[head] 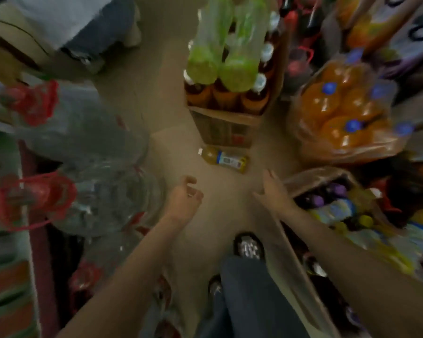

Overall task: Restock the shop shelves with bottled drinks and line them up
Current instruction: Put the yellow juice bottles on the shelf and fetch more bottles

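A small clear plastic bottle of yellow drink with a white cap and a blue-and-white label (224, 159) lay on its side on the beige floor (154, 98), at about twelve o'clock from both hands and just in front of a brown cardboard carton (224, 129) packed with upright amber bottles. Two tall green plastic bottles (224, 52) lay across that carton's top. The left hand (185, 200) hung low at seven o'clock of the fallen bottle, its grip loosely curled and holding nothing. The right hand (272, 191) reached at four o'clock of it, fingers straight and apart, also empty, just beside an open carton of purple-capped bottles (327, 198).

The step in hand looked to be picking up the stray bottle. A round bottle on its side would probably roll, so the right hand would do best to come down over the labelled middle, thumb on one flank and fingers on the other, then lift it and turn it cap-up before shelving. A shrink-wrapped pack of orange drink with blue caps (344, 118) sat at three o'clock. The picture was blurred.
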Available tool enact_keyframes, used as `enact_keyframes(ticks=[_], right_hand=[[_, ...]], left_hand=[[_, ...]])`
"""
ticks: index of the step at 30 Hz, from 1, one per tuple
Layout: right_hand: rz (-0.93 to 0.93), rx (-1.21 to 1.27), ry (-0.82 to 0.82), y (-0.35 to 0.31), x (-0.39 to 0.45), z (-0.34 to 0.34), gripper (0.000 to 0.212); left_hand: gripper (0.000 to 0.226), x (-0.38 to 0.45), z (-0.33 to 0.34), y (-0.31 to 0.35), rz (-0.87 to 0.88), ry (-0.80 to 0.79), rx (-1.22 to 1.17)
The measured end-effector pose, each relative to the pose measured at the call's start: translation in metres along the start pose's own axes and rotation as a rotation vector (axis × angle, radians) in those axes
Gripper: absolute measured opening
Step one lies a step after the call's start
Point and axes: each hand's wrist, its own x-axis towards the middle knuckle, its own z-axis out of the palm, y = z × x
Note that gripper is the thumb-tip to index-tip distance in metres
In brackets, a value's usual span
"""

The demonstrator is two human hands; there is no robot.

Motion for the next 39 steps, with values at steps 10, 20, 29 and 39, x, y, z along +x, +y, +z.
enact_keyframes(ticks=[10, 20, 29, 39], right_hand=[[-0.138, -0.476, 0.003, 0.034, 0.234, 0.129, 0.086], [0.323, 0.115, -0.368, 0.017, 0.158, 0.12, 0.051], [0.14, 0.451, -0.42, 0.008, -0.02, -0.063, 0.047], [0.623, 0.77, 0.558, 0.133, -0.145, -0.137, 0.022]], left_hand=[[0.031, 0.159, 0.077, -0.126, -0.058, 0.028, -0.064], [0.031, 0.131, 0.08, -0.102, -0.162, 0.006, -0.176], [0.052, 0.01, 0.066, 0.071, -0.308, -0.381, -0.033], [0.039, -0.062, 0.15, 0.17, 0.353, -0.333, 0.27]])
